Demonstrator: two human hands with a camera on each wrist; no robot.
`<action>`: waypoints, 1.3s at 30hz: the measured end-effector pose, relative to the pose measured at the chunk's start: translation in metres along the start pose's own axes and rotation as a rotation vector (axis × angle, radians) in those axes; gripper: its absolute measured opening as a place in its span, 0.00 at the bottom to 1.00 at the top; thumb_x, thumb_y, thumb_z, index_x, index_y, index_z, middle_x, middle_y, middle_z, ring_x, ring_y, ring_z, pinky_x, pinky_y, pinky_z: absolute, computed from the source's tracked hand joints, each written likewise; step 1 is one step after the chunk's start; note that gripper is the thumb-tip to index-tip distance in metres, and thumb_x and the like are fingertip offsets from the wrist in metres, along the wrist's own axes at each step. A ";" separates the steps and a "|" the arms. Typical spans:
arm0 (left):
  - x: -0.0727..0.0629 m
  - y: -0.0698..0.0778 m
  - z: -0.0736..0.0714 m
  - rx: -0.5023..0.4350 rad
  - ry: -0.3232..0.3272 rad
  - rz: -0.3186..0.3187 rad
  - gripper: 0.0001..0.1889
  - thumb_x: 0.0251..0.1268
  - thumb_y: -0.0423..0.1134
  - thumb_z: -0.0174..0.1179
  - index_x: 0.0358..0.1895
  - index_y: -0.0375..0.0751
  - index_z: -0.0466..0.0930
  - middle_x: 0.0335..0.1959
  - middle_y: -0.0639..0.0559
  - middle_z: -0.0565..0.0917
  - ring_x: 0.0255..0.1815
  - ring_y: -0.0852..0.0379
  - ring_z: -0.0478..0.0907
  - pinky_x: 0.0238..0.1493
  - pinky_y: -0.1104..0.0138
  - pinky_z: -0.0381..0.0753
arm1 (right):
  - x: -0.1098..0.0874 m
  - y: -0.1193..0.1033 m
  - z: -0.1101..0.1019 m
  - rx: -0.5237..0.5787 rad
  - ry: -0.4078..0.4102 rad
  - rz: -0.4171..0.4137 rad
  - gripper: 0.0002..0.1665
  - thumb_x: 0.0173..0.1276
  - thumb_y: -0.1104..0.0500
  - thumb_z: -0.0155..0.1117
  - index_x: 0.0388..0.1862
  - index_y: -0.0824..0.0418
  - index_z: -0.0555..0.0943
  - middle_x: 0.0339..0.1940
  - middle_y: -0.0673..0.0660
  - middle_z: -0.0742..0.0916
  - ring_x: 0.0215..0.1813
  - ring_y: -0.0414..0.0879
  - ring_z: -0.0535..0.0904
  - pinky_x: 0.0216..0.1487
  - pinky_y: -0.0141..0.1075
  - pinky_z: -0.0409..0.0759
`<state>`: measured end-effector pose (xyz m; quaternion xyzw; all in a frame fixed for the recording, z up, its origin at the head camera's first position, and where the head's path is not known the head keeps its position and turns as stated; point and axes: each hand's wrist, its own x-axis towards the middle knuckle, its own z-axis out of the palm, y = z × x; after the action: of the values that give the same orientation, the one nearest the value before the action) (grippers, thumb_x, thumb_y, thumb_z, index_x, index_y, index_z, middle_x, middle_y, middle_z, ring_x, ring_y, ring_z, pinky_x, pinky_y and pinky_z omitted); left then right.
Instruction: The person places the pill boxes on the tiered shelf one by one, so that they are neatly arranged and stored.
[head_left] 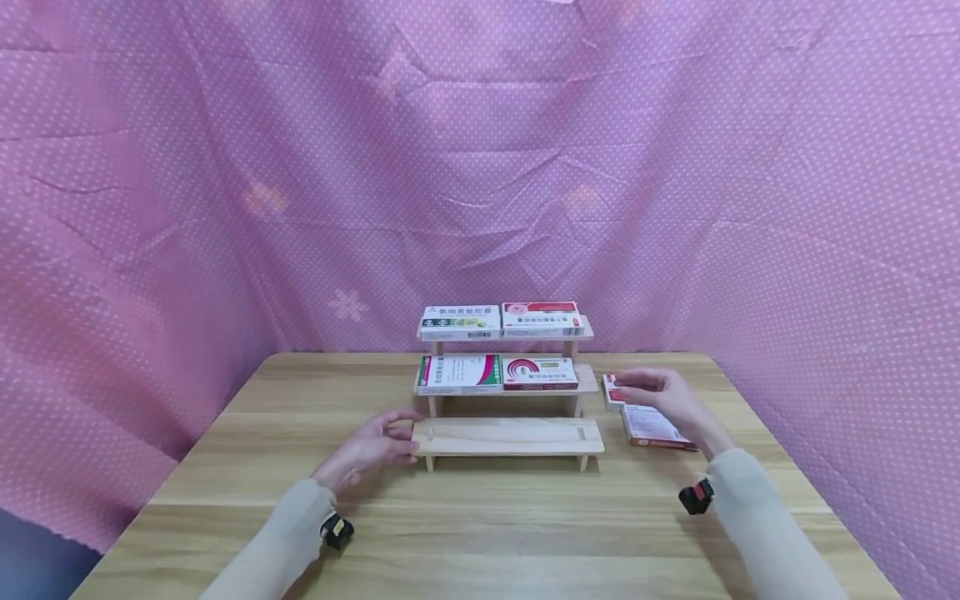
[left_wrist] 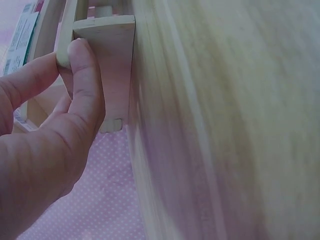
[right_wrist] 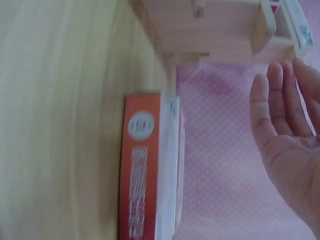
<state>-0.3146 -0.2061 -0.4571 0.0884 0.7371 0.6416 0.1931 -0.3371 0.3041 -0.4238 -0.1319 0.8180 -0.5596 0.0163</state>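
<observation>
My left hand [head_left: 375,448] pinches the left end of the bottom step of a three-tier wooden display stand [head_left: 510,430]; in the left wrist view its thumb and fingers close on the board's edge [left_wrist: 64,50]. Above the small red-and-white box [head_left: 613,392] on the table hovers my right hand [head_left: 667,402], fingers slightly bent and holding nothing in the right wrist view. Just in front of that box lies a larger white medicine box [head_left: 654,423] with an orange-red side [right_wrist: 139,165]. From the head camera, the right hand partly covers both boxes.
On the top tier sit a green-and-white medicine box [head_left: 460,322] and a red-and-white one [head_left: 542,318]. The middle tier carries a box with a magenta and green edge [head_left: 463,372] beside one with red arcs [head_left: 540,373]. A pink dotted curtain [head_left: 480,167] hangs behind the table [head_left: 480,533].
</observation>
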 end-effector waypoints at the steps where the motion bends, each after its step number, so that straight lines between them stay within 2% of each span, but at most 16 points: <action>1: 0.000 0.000 0.000 -0.002 -0.003 0.001 0.34 0.60 0.26 0.61 0.71 0.35 0.61 0.53 0.33 0.76 0.46 0.46 0.83 0.55 0.57 0.84 | -0.002 0.002 -0.002 -0.002 -0.010 0.000 0.28 0.68 0.58 0.66 0.62 0.71 0.75 0.60 0.69 0.81 0.53 0.44 0.84 0.53 0.29 0.82; 5: 0.000 -0.001 -0.001 -0.010 -0.009 0.003 0.34 0.61 0.25 0.60 0.71 0.33 0.60 0.52 0.32 0.76 0.44 0.48 0.83 0.55 0.57 0.84 | -0.009 0.008 -0.013 -0.042 -0.047 0.025 0.30 0.67 0.57 0.66 0.63 0.71 0.74 0.62 0.69 0.80 0.52 0.37 0.82 0.53 0.27 0.80; 7: 0.001 -0.002 -0.001 -0.014 -0.009 0.001 0.33 0.61 0.25 0.59 0.71 0.33 0.60 0.51 0.33 0.76 0.44 0.48 0.83 0.54 0.57 0.84 | -0.013 0.010 -0.018 -0.084 -0.061 0.038 0.30 0.67 0.56 0.66 0.64 0.70 0.74 0.62 0.68 0.80 0.56 0.39 0.80 0.56 0.28 0.78; 11: 0.001 -0.002 -0.001 -0.014 -0.003 -0.006 0.33 0.62 0.24 0.59 0.71 0.34 0.60 0.51 0.33 0.76 0.44 0.49 0.83 0.54 0.57 0.85 | -0.019 0.017 -0.028 -0.171 -0.085 0.043 0.28 0.68 0.55 0.65 0.64 0.66 0.75 0.63 0.66 0.80 0.67 0.56 0.74 0.68 0.46 0.72; 14: 0.000 -0.001 -0.001 -0.009 -0.002 -0.002 0.33 0.62 0.24 0.59 0.71 0.33 0.60 0.51 0.32 0.75 0.43 0.49 0.83 0.53 0.57 0.85 | -0.023 0.022 -0.034 -0.206 -0.086 0.057 0.27 0.68 0.55 0.64 0.64 0.65 0.76 0.63 0.66 0.80 0.70 0.65 0.67 0.69 0.62 0.65; 20: -0.002 0.002 0.001 -0.002 -0.012 0.017 0.33 0.62 0.24 0.59 0.71 0.30 0.59 0.52 0.31 0.75 0.44 0.50 0.83 0.54 0.56 0.85 | -0.028 0.031 -0.047 -0.217 -0.071 0.112 0.30 0.67 0.54 0.65 0.65 0.65 0.74 0.67 0.70 0.75 0.73 0.70 0.60 0.67 0.69 0.59; 24: -0.001 0.001 0.001 0.003 -0.007 0.015 0.33 0.62 0.24 0.58 0.71 0.31 0.59 0.52 0.32 0.75 0.44 0.50 0.83 0.54 0.56 0.85 | -0.032 0.036 -0.055 -0.244 -0.066 0.164 0.32 0.67 0.54 0.65 0.68 0.64 0.72 0.71 0.70 0.71 0.74 0.71 0.55 0.68 0.70 0.56; 27: -0.001 0.000 0.002 0.005 -0.002 0.013 0.32 0.62 0.24 0.58 0.70 0.31 0.60 0.51 0.32 0.75 0.43 0.50 0.82 0.53 0.56 0.85 | -0.034 0.040 -0.058 -0.314 -0.042 0.195 0.30 0.67 0.56 0.65 0.67 0.62 0.74 0.71 0.70 0.71 0.74 0.72 0.57 0.68 0.69 0.58; 30: -0.001 -0.001 0.002 0.003 0.003 0.012 0.32 0.61 0.24 0.59 0.70 0.32 0.61 0.50 0.33 0.76 0.43 0.50 0.82 0.53 0.55 0.85 | -0.036 0.046 -0.060 -0.399 -0.025 0.166 0.26 0.66 0.60 0.65 0.63 0.63 0.77 0.67 0.72 0.74 0.71 0.72 0.62 0.65 0.65 0.66; 34: -0.001 -0.002 0.002 0.002 0.006 0.007 0.32 0.61 0.24 0.59 0.70 0.32 0.61 0.51 0.33 0.76 0.43 0.49 0.82 0.54 0.54 0.85 | -0.039 0.052 -0.061 -0.454 -0.026 0.116 0.24 0.62 0.65 0.66 0.58 0.67 0.80 0.64 0.74 0.76 0.67 0.71 0.67 0.62 0.60 0.72; 39: 0.001 -0.001 0.003 0.007 0.032 -0.011 0.33 0.60 0.22 0.58 0.70 0.34 0.63 0.49 0.35 0.77 0.41 0.49 0.82 0.52 0.55 0.85 | -0.040 0.053 -0.061 -0.473 -0.040 0.132 0.25 0.57 0.70 0.65 0.57 0.66 0.81 0.65 0.74 0.75 0.66 0.69 0.69 0.61 0.54 0.75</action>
<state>-0.3142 -0.2031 -0.4590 0.0747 0.7427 0.6394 0.1846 -0.3201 0.3872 -0.4549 -0.0893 0.9326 -0.3477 0.0380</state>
